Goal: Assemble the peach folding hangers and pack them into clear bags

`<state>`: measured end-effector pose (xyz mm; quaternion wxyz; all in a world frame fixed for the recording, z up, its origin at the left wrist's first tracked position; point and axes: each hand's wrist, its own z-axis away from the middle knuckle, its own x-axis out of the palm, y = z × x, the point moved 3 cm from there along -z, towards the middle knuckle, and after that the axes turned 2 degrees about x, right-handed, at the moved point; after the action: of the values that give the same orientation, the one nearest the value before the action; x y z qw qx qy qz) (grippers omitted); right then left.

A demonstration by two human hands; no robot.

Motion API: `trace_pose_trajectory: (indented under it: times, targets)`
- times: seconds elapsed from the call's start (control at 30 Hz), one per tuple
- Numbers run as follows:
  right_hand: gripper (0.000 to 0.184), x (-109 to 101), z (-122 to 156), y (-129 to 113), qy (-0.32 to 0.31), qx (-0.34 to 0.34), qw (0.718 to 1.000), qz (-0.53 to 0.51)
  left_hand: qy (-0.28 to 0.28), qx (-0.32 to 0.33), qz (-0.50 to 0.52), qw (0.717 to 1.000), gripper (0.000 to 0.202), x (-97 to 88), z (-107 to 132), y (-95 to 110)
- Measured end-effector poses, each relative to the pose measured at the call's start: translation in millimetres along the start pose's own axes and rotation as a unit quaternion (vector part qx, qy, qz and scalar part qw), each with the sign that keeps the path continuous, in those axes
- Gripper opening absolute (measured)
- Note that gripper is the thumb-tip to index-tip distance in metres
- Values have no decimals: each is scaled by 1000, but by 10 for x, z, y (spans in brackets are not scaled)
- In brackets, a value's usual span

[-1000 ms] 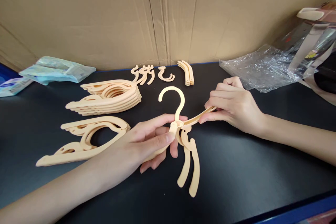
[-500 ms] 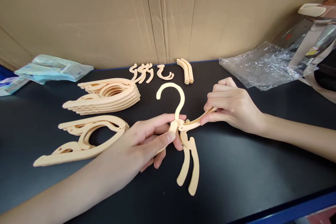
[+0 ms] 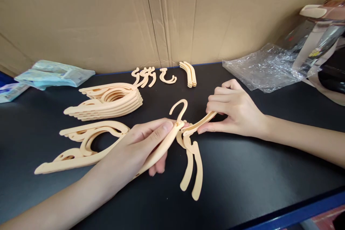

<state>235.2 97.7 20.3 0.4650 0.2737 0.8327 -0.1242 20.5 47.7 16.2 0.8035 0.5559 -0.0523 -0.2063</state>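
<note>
My left hand (image 3: 151, 140) is closed around a cream plastic clothes hanger (image 3: 159, 149) with its hook (image 3: 183, 106) sticking up past my fingertips. Thumb and fingers of my right hand (image 3: 233, 107) pinch a slim curved hanger arm (image 3: 201, 123). The free end of that arm lies close to the hook's base; whether they touch I cannot tell. On the black table just below are two loose curved arms (image 3: 198, 172) and another hook piece, partly covered. Folded hangers (image 3: 83, 163) lie left of my left hand, partly behind it.
Farther back are a stack of folded hangers (image 3: 107, 104), several loose hooks (image 3: 145, 77) and a bundle of curved arms (image 3: 188, 73). A blue tissue pack (image 3: 54, 73) lies left; a crumpled clear bag (image 3: 258, 68) and a strapped bottle (image 3: 318, 32) are right. Cardboard (image 3: 107, 18) stands behind.
The hanger in my left hand has turned, so its long side now shows and its hook sits lower and tilts. My right hand has shifted slightly left with the arm.
</note>
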Motion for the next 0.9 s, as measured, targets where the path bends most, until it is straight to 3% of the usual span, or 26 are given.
trace_pose_trajectory:
  times: [0.2, 0.33, 0.57, 0.73, 0.9]
  targets:
    - [58, 0, -3, -3, -1, 3, 1000, -8, -29, 8, 98, 995, 16, -9, -11, -11]
    - [56, 1, 5, 0, 4, 5, 1000, -13, -53, 21, 93, 994, 19, -13, -3, -25]
    - [56, -6, 9, -1, 3, 3, 999, -32, -46, 18, 70, 996, 23, -21, -14, -35]
    - [58, -8, 9, 0, -1, 0, 999, -38, -49, 11, 77, 996, 16, 17, -1, -34]
    - [59, -1, 12, -18, 13, -15, 999, -33, -20, 22, 46, 998, 25, 63, -5, -8]
